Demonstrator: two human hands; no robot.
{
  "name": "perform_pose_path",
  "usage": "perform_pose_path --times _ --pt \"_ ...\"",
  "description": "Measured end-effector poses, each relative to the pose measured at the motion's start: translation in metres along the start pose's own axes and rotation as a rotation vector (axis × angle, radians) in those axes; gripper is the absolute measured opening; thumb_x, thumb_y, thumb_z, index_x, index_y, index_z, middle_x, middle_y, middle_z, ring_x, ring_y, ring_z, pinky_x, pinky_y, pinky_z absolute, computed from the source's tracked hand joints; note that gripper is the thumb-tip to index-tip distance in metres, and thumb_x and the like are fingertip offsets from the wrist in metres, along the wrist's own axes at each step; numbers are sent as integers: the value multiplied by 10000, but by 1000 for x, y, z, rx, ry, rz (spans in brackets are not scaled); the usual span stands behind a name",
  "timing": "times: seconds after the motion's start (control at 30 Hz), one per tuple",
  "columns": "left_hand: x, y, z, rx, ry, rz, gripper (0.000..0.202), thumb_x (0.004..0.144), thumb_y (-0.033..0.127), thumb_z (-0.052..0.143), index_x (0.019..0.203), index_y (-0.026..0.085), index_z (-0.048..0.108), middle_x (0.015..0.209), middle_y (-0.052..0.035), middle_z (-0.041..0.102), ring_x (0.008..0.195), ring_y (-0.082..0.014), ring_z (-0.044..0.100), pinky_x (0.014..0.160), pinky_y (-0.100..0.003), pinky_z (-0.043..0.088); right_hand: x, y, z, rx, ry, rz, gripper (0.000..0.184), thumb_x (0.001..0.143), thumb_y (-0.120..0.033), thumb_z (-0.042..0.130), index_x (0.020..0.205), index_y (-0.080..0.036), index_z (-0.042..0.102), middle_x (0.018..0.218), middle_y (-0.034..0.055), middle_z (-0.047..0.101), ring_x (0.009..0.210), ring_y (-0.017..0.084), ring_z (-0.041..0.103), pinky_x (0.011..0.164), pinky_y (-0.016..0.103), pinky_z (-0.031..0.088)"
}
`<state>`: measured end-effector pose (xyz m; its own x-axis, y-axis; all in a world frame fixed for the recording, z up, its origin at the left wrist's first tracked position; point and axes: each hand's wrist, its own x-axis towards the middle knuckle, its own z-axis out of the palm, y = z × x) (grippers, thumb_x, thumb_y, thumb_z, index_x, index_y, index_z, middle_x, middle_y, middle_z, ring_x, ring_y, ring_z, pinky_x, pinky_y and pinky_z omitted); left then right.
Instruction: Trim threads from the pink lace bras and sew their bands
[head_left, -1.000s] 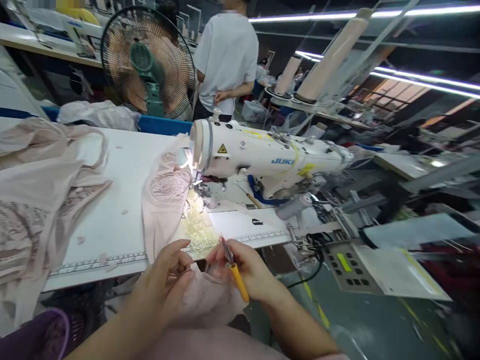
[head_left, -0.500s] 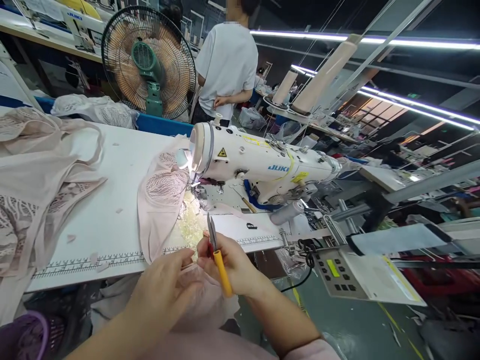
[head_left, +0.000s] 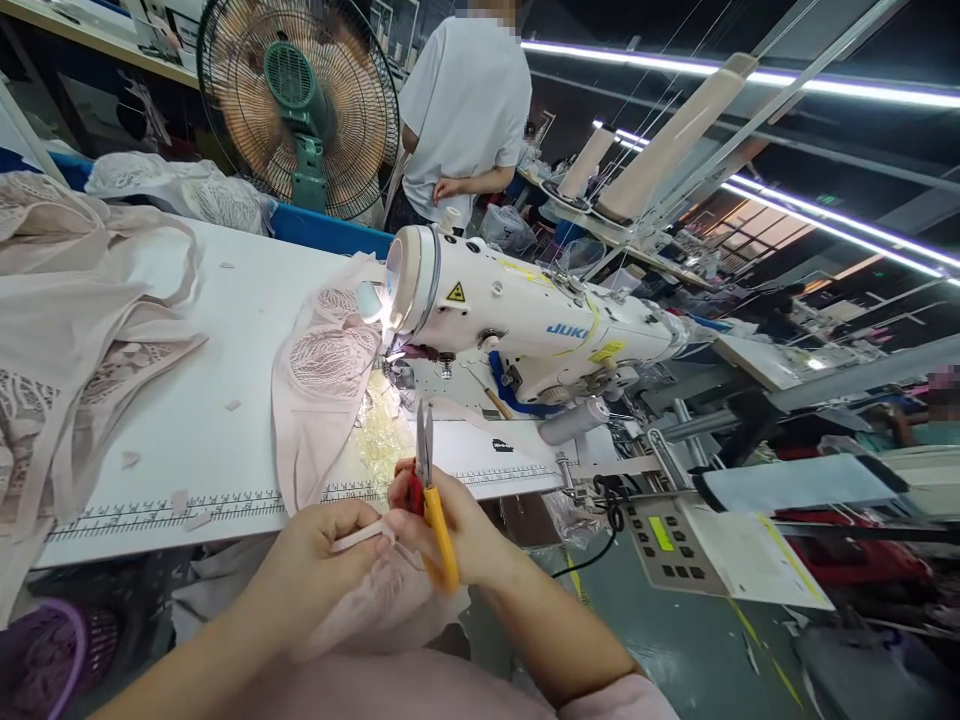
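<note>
My left hand (head_left: 319, 555) is closed, pinching a narrow pale strap (head_left: 358, 535) between thumb and fingers. Scissors (head_left: 439, 530) with one yellow and one red handle sit in my right hand (head_left: 469, 530), blades pointing up and slightly apart. The thumb of that hand also meets the strap's end beside my left fingertips. Below both hands a pale pink lace garment (head_left: 375, 610) hangs over my lap, partly covered by my fingers. On the sewing table, a pink lace bra (head_left: 322, 365) lies with its edge by the needle area of the sewing machine (head_left: 495, 300).
Yellowish clear scraps (head_left: 382, 445) lie in front of the needle. More pink bras (head_left: 67, 330) are heaped on the table's left. A purple basket (head_left: 79, 650) stands low at left. Behind the table are a large fan (head_left: 307, 160) and a person in a white shirt (head_left: 469, 100).
The pale strap now shows stretched between my hands, and the lace garment sits higher below them. The scissor blades have parted slightly. The view has shifted a little.
</note>
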<state>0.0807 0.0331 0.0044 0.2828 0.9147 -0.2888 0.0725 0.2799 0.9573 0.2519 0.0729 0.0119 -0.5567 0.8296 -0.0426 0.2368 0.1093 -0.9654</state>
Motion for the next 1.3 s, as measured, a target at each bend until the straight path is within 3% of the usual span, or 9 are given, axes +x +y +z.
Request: perform_pose_path --times 0.17,0.3,0.47,0.7,0.83,1.1,1.3 --pt "0 -4 -8 -99 -19 -134 271 725 427 579 627 187 499 483 82 368 411 -62 259 394 -197 179 -13 8 -25 -294 -387 -16 515 772 -689 419 825 -180 474 702 -6 484 603 114 420 547 238 360" --pt "1 -8 -12 -122 -33 -210 275 716 447 587 652 192 505 481 83 380 394 -59 243 390 -206 158 -24 13 -31 -489 -481 6 603 755 -767 305 760 -183 454 679 7 481 582 123 405 538 243 338" --pt "4 -10 -15 -80 -33 -248 253 692 430 612 676 192 529 495 78 408 424 -71 297 426 -203 198 -27 13 -24 -634 -471 53 591 723 -788 344 681 -199 376 641 -5 433 544 115 354 493 234 266" --pt "4 -5 -18 -102 -15 -265 261 636 426 652 631 185 553 529 52 485 478 -104 418 498 -216 306 -27 14 -17 -713 -439 133 470 710 -635 565 668 -195 405 624 -22 446 521 99 343 482 220 241" --pt "4 0 -18 -156 -11 -266 252 616 404 678 629 166 597 537 39 519 511 -113 472 544 -224 344 -29 13 -14 -659 -403 138 447 735 -601 537 647 -200 361 601 -27 416 518 99 307 490 223 225" --pt "5 -2 -21 -130 -33 -301 292 608 442 682 612 186 541 531 43 490 487 -114 428 487 -221 297 -30 19 -4 -521 -342 209 401 761 -528 511 616 -192 345 578 -37 387 523 90 339 486 214 264" --pt "1 -6 -26 -125 -32 -261 296 663 432 675 622 180 524 530 61 462 477 -88 377 488 -209 257 -32 36 2 -473 -202 99 439 803 -548 428 575 -193 307 526 -49 306 482 83 308 460 212 248"
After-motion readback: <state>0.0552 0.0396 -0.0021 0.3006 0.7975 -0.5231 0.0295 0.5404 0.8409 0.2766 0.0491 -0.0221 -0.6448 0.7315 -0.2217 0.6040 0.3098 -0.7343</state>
